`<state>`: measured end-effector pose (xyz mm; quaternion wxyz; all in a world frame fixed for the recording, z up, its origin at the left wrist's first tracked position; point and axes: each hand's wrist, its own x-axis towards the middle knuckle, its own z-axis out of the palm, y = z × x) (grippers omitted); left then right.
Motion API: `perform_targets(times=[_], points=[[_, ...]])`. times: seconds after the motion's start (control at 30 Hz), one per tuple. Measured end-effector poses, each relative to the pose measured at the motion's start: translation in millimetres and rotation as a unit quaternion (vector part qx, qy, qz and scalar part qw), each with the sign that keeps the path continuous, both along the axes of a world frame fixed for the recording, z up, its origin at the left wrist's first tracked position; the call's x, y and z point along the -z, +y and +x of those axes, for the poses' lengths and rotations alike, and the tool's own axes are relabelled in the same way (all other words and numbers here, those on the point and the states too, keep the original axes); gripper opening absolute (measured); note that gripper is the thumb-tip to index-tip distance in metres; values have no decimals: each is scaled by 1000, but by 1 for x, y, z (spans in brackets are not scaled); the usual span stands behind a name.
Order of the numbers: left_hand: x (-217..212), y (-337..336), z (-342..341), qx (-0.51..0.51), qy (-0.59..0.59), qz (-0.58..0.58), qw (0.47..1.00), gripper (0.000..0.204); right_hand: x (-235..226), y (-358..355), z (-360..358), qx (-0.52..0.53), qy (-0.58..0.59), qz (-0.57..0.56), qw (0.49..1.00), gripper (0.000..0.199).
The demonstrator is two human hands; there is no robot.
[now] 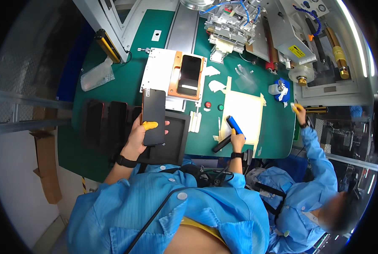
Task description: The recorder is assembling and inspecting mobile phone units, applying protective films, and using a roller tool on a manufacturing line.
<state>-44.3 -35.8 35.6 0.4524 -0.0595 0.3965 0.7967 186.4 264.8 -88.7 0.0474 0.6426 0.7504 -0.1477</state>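
My left hand (139, 134) is closed around a smartphone (154, 116) with a dark screen, and its thumb wears a yellow finger cot. The phone is held above a black tray (175, 144). My right hand (238, 142) is closed on a blue-and-black hand roller (236, 125), over the lower edge of a pale sheet (244, 110) taped to the table. Beyond the left hand, a second phone (190, 75) lies in an orange-brown holder (175, 78) on a white fixture plate (155, 70).
Several dark phones (118, 116) lie at left, beside a clear plastic bag (97, 77). Red (208, 104) and green buttons (220, 107) sit near the fixture. Metal machinery (231, 29) stands at the back. At right, a co-worker's hand (299, 112) reaches near a blue container (282, 90).
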Motion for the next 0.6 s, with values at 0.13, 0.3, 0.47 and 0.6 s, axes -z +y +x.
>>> perform_targets(times=[0.13, 0.3, 0.47, 0.6], points=[[-8, -1, 7, 3, 22, -16, 1000, 35, 13, 22, -17, 108, 110, 66, 986, 45], [-1, -20, 14, -22, 26, -44, 998, 33, -74, 23, -123, 17, 442, -104, 891, 29], [2, -33, 17, -52, -2, -34, 998, 35, -104, 14, -264, -146, 403, -184, 884, 37], [2, -45, 20, -72, 18, -41, 996, 37, -91, -18, -277, -146, 426, -161, 878, 46]])
